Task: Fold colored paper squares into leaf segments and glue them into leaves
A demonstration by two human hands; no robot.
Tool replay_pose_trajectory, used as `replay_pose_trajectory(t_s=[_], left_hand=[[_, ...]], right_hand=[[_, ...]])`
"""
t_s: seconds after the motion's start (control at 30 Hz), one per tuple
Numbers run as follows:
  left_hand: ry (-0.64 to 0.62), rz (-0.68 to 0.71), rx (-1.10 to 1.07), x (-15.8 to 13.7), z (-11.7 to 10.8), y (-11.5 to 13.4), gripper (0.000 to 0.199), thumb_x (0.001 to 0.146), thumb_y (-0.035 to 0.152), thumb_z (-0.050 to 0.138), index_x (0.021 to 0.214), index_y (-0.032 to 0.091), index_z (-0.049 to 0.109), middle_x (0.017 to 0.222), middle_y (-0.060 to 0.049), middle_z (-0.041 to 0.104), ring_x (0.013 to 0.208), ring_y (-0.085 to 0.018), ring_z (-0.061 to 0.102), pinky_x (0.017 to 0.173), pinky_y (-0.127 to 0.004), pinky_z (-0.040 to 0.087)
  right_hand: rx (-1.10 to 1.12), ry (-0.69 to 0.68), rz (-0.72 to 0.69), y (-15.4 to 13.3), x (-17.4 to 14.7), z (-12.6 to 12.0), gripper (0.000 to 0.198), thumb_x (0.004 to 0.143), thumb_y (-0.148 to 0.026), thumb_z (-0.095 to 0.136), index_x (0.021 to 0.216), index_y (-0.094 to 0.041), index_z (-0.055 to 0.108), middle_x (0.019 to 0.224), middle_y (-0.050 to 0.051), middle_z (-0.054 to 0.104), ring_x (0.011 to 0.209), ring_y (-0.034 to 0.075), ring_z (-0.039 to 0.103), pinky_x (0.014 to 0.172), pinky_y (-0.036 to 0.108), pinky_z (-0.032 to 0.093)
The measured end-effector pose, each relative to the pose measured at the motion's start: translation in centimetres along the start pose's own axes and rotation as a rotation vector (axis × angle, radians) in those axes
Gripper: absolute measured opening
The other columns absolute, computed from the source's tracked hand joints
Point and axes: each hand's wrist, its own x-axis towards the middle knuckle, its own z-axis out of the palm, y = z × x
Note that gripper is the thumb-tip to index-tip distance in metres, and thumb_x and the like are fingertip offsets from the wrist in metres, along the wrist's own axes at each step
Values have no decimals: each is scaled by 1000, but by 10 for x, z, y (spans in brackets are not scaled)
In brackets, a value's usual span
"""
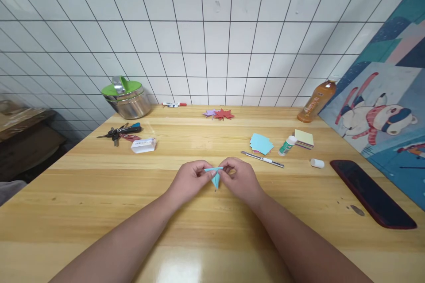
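Note:
Between my two hands is a small piece of folded blue paper (216, 179), kite-shaped, with its point towards me and a straight edge at the top. My left hand (192, 178) pinches its left side between thumb and fingers. On the other side my right hand (241, 180) grips the right part the same way. The thumbs almost meet over the paper's middle and cover some of its folds. Beyond my right hand lie a slim cutter knife (263, 159) and a stack of blue paper squares (261, 143).
Purple (210, 114) and red paper leaves (225, 114) lie near the wall. A glue stick (287, 145), its cap (317, 163), yellow paper (303, 138), a phone (372, 193) and a drink bottle (317, 101) are right. Keys (121, 131), a small box (144, 145) and a lidded pot (128, 99) stand left.

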Motion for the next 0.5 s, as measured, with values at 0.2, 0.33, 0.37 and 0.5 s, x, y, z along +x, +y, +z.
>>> replay_pose_trajectory(t_s=[0.2, 0.33, 0.37, 0.5], left_hand=[[-52, -85, -228, 1, 0, 4, 28, 69, 41, 66, 68, 14, 61, 60, -1, 63, 55, -11, 56, 57, -23, 44], [-128, -113, -239, 0, 0, 4, 32, 71, 45, 63, 74, 13, 65, 65, -4, 66, 60, -13, 59, 60, -25, 46], [-138, -120, -243, 0, -1, 4, 33, 70, 46, 63, 74, 13, 66, 65, -4, 66, 60, -14, 60, 61, -25, 47], [-160, -176, -293, 0, -3, 3, 32, 69, 44, 65, 75, 12, 68, 65, -6, 68, 60, -14, 61, 61, -25, 47]], right_hand=[[124, 75, 1, -4, 0, 4, 7, 75, -23, 55, 79, -20, 60, 71, 1, 64, 65, 13, 59, 59, 23, 48], [-18, 85, -111, -4, -1, 2, 11, 76, -20, 53, 80, -22, 62, 75, 1, 64, 67, 13, 59, 62, 24, 48], [-41, 81, -136, -4, -1, 0, 11, 76, -19, 53, 81, -22, 62, 77, 1, 65, 68, 13, 59, 61, 24, 47], [-98, -4, -268, -4, -2, -5, 17, 81, -18, 49, 86, -24, 64, 83, 1, 66, 76, 14, 60, 68, 24, 47]])
